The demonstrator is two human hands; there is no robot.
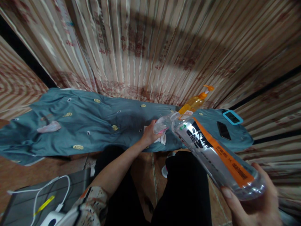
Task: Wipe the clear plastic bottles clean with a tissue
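Head view: the person sits with dark-trousered legs below the frame's middle, facing a bench [35, 147] draped in a teal cloth [98, 125].
Right hand [252, 201]: clamped around the base of a large clear bottle [211, 150] with an orange-and-black label. Gripping the bottom lets the neck tip down and away.
Left hand [150, 133]: arm stretched forward, fingers closed on a small clear bottle [164, 123] at the bench's near edge, apparently to steady it.
Meeting point: the big bottle's neck reaches the small one's top; blur hides whether they touch.
Beneath: a crumpled white tissue [162, 138] lies just under the small bottle.
Behind: an orange pump bottle [194, 103] stands upright near the curtain [152, 47].
Right end: a black phone [223, 130] and a blue-framed device [232, 117] lie flat, apart from the hands.
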